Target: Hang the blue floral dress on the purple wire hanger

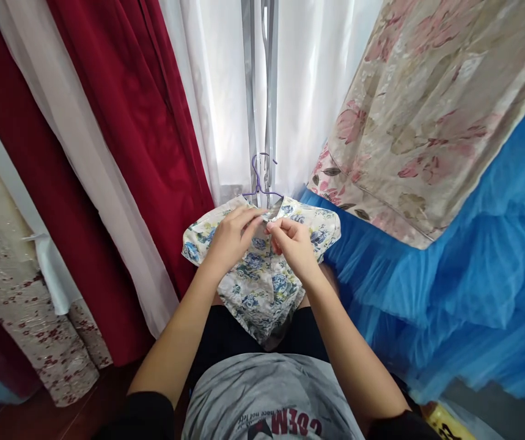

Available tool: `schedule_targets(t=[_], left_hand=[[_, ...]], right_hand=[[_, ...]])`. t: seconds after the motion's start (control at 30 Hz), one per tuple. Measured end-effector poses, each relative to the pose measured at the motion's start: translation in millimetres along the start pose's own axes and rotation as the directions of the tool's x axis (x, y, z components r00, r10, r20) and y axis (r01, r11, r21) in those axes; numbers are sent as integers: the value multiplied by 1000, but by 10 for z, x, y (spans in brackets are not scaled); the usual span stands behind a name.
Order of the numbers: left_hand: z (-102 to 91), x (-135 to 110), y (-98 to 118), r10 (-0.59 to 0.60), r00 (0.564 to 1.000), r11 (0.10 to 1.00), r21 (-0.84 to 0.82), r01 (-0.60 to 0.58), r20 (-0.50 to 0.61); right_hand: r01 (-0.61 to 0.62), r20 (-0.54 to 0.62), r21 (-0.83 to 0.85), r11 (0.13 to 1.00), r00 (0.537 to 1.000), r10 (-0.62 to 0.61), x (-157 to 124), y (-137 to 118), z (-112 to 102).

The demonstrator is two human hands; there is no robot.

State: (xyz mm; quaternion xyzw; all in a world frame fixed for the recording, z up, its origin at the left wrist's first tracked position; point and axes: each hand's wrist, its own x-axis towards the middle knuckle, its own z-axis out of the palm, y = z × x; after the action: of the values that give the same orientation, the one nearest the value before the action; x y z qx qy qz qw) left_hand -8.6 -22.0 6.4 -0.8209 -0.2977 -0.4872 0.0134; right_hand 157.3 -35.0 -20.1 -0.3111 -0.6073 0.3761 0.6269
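Observation:
A white blouse [250, 278] with blue and yellow flowers lies over my lap, its lower end hanging to a point between my legs. A purple hanger [258, 183] sits inside the neckline with its hook sticking up above. At the left of the neck opening, my left hand [236, 235] has its fingers and thumb drawn together on the cloth edge. My right hand [293, 239] pinches the front of the neckline, thumb against forefinger. The fingertips of both hands are close together, and the small piece between them cannot be made out.
Red curtains [120, 134] hang at left beside a patterned curtain [10, 293]. Ahead are a white curtain [225, 91] and grey vertical bars [249, 73]. A floral cloth [409, 128] and blue ruffled tulle [440, 293] hang close on the right. Something yellow [445, 421] lies at lower right.

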Motion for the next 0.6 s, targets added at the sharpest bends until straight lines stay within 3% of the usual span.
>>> schedule_targets(t=[0.07, 0.17, 0.27, 0.33, 0.4, 0.5, 0.57, 0.6], left_hand=[[44, 60, 24, 35, 999, 999, 3, -35, -16], [116, 129, 100, -1, 983, 1000, -22, -3, -185], [51, 266, 78, -85, 929, 992, -118, 45, -361], [-80, 346, -104, -134, 875, 987, -142, 76, -465], [-226, 341, -427, -189, 795, 981, -154, 121, -577], [-337, 114, -980, -391, 600, 918, -336, 208, -698], [-272, -140, -1233, -636, 444, 767, -581, 274, -631], [-190, -277, -1303, -744, 426, 654, -691, 309, -514]], right_hand=[[28, -7, -16, 999, 1000, -28, 46, 64, 15], [17, -45, -95, 995, 999, -22, 125, 331, 49], [-74, -75, -149, 986, 995, 63, 88, 636, 66], [-120, -68, -123, 985, 991, 112, -25, 762, 52], [-132, -48, -85, 988, 991, 129, -177, 809, 34], [-146, -3, -57, 988, 989, 146, -392, 800, 50], [-165, 38, -46, 985, 985, 167, -504, 797, 103], [-176, 55, -41, 984, 983, 178, -550, 804, 135]])
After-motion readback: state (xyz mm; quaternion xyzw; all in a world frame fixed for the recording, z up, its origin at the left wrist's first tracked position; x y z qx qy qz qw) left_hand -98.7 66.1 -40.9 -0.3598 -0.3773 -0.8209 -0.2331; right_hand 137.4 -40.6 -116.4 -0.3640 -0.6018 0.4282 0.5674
